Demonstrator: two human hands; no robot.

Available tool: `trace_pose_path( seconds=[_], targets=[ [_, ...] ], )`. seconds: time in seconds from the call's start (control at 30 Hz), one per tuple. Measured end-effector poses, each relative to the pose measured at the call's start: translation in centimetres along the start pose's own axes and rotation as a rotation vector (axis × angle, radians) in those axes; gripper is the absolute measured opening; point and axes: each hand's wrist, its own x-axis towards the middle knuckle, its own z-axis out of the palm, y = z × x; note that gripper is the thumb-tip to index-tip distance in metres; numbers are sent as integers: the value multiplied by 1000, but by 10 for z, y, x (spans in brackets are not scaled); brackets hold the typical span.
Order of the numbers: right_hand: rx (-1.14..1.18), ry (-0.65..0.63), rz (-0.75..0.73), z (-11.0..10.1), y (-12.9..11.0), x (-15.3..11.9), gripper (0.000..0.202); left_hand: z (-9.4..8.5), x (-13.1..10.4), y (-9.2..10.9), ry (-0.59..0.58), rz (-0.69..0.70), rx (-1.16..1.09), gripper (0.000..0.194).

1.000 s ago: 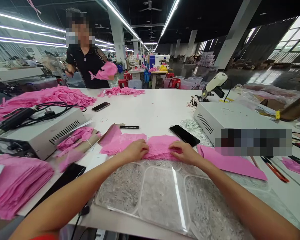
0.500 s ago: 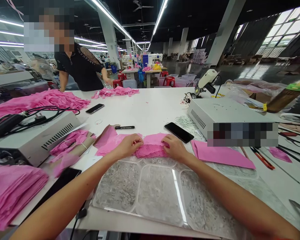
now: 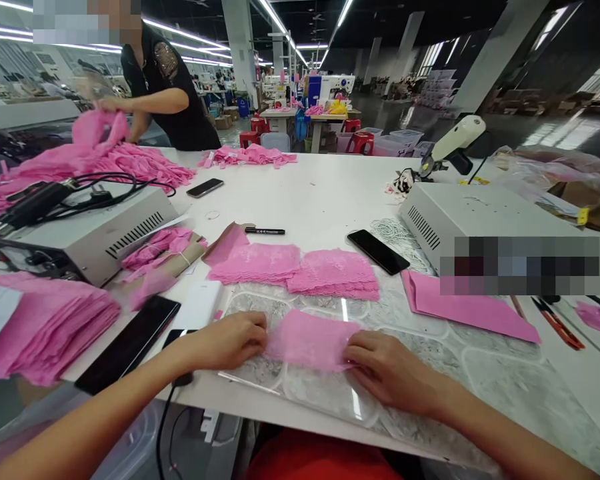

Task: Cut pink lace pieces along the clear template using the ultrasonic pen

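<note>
Filling most of the view, a white table (image 3: pixel 300 193) carries everything at work, with a co-worker in black (image 3: pixel 175 100) standing at its far left edge, handling a loose heap of pink fabric (image 3: pixel 145 160). A clear mat over a marbled surface (image 3: pixel 520 387) covers the near part of the table. Two grey metal boxes flank the space, one on the right (image 3: pixel 485 210), the other on the left (image 3: pixel 100 230), just behind a thick stack of pink cloth (image 3: pixel 55 327). Two neat piles of pink pieces (image 3: pixel 335 270) sit side by side at the mat's far edge. Nearer, a single pink piece (image 3: pixel 315 337) lies between the hands over the mat: the right hand (image 3: pixel 387 367) pinches its right edge, while the left hand (image 3: pixel 240 340) has bent fingers at the blurred left edge, whether gripping I cannot tell. Beyond the piles rest a black phone (image 3: pixel 379 251) and a black marker (image 3: pixel 265 231).
</note>
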Motion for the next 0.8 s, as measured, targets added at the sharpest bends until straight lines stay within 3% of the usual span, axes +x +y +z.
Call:
trace_pose_path(
  seconds=[0.07,0.23,0.3,0.4,0.6,0.8],
  targets=[
    [42,0,14,-8,4,10,15,-2,9,0,42,-38,41,18],
    [80,193,155,-14,40,55,18,1,62,-5,284,-165,144,13],
    [55,220,197,-10,54,71,18,4,84,-7,325,-173,183,17],
    [24,198,226,-4,67,84,19,6,103,-10,343,-170,213,7],
    [41,158,221,0,74,82,18,4,107,-18,330,-168,201,23],
    [41,139,215,-1,77,82,19,0,105,-19,323,-156,198,19]
  ],
)
